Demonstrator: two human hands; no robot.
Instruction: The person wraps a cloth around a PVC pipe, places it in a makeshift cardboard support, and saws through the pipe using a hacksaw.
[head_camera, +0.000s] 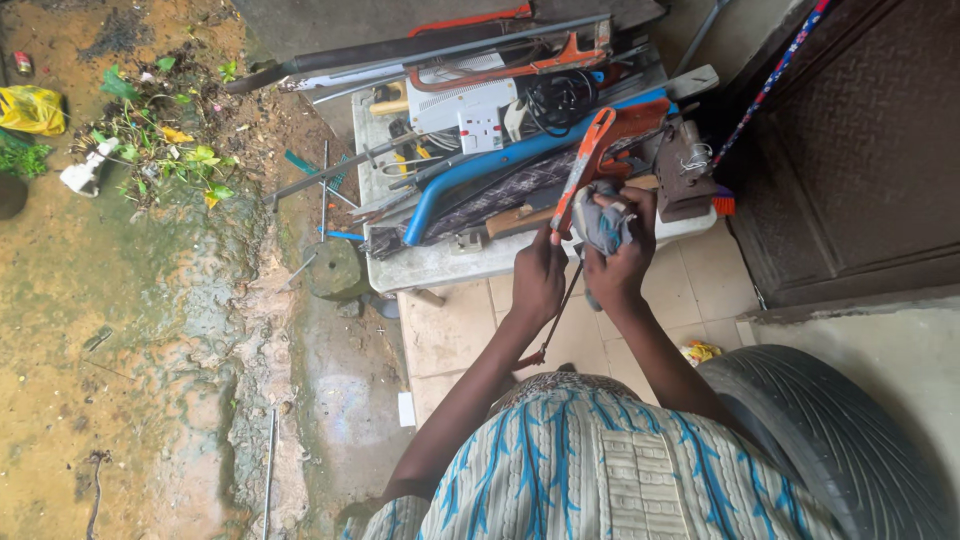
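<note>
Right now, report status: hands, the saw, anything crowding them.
Left hand grips orange hacksaw frame. Right hand presses grey cloth against it. Cluttered table right behind: blue pipe, rusty metal block.

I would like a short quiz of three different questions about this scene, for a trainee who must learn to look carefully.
1. True or false: the left hand grips the orange-framed hacksaw.
2. What does the right hand press against the saw?
A. a yellow bag
B. a grey and blue cloth
C. a black tyre
3. Fill in: the tools lie piled on a pale ____ in front of the person.

Key
1. True. The hand closes round the saw's lower end.
2. B. The cloth is bunched in the fingers, against the frame.
3. Table. A blue curved bar and a white socket strip lie there too.
</note>
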